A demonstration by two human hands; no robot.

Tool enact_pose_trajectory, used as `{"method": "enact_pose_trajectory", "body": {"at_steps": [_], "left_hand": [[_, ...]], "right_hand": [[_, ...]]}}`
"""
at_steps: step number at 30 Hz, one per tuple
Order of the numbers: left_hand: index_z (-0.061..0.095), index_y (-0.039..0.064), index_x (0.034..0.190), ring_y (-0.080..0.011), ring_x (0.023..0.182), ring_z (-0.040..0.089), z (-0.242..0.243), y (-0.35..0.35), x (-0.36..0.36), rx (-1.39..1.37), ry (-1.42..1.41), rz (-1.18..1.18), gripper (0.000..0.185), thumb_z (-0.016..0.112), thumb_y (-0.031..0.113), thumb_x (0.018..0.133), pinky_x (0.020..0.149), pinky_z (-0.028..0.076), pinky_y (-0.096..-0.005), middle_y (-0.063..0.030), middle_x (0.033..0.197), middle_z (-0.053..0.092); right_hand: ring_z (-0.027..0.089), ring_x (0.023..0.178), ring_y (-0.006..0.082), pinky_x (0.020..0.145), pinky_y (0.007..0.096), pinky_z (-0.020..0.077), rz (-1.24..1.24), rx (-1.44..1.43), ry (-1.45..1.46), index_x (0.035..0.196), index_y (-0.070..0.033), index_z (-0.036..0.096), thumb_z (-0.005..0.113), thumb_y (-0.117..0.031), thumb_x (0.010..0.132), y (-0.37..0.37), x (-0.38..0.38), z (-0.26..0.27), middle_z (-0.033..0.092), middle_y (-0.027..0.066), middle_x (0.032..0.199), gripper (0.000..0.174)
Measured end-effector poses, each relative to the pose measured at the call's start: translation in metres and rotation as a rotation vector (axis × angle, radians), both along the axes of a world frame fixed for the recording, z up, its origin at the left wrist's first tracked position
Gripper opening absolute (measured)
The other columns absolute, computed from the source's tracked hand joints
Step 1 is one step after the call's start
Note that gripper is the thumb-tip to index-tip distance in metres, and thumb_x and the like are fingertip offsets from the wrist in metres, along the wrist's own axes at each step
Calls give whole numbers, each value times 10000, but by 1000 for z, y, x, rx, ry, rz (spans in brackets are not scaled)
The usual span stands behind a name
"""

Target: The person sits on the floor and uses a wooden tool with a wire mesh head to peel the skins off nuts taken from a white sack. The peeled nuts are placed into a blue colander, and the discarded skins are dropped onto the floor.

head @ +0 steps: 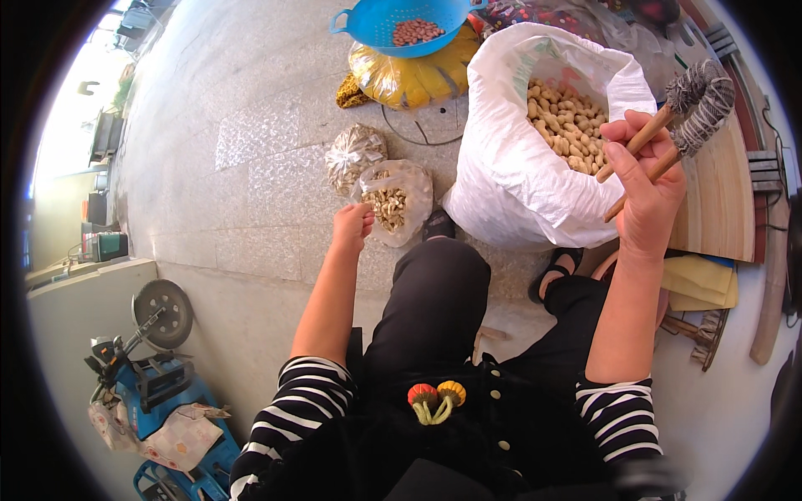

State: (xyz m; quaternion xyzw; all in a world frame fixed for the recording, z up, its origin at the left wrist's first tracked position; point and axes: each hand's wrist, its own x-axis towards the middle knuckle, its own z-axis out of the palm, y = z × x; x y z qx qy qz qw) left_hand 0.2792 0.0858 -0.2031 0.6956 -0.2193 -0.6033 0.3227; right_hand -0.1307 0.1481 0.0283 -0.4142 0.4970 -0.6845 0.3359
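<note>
My right hand (648,188) grips a tong-like tool (655,131). Its two wooden sticks are joined by a bent loop wrapped in grey cord, and the stick tips point down and left. Below the tips is the rim of a white woven sack (501,181), which holds unshelled peanuts (567,125). My left hand (353,224) has its fingers curled closed beside an open clear plastic bag (416,188) of peanut shells (387,203). Nothing shows between those fingers, and the palm is hidden. A second plastic bag (356,156), gathered at the top, stands just behind.
A blue colander (369,28) with shelled peanuts (416,31) rests on a yellow plastic-wrapped bundle (413,75). A round wooden board (720,194) leans at the right near a wooden pole (769,300). A blue two-wheeled vehicle (166,401) stands at lower left.
</note>
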Motion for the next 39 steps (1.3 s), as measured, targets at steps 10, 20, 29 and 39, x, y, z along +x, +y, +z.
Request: {"method": "enact_pose_trajectory", "body": {"at_steps": [10, 20, 29, 39], "left_hand": [[558, -56, 1023, -219, 870, 662, 46, -22, -13, -187, 349, 83, 168, 453, -62, 893, 750, 594, -287, -139, 969, 633], [609, 12, 998, -85, 616, 559, 107, -38, -58, -292, 344, 28, 155, 604, 157, 943, 499, 459, -203, -15, 759, 589], [632, 6, 962, -87, 575, 521, 198, -163, -126, -615, 270, -71, 171, 669, 161, 902, 509, 431, -217, -30, 741, 595], [648, -16, 1118, -123, 730, 632, 203, -236, -149, -708, -176, -386, 309, 642, 210, 908, 603, 503, -241, -92, 905, 684]], "right_hand": [[635, 944, 155, 846, 263, 494, -50, -56, -73, 1166, 34, 556, 640, 62, 828, 3, -11, 6, 669, 102, 983, 350], [616, 944, 161, 897, 286, 467, -90, -39, -56, 1185, 48, 546, 641, 59, 823, 13, -23, 6, 662, 124, 988, 374], [613, 938, 160, 865, 285, 480, -107, 11, -25, 1186, 52, 543, 645, 51, 821, 9, -22, 4, 654, 120, 981, 379], [605, 948, 161, 881, 288, 466, -114, 28, 17, 1192, 57, 531, 628, 68, 824, 4, -18, 2, 645, 113, 978, 381]]}}
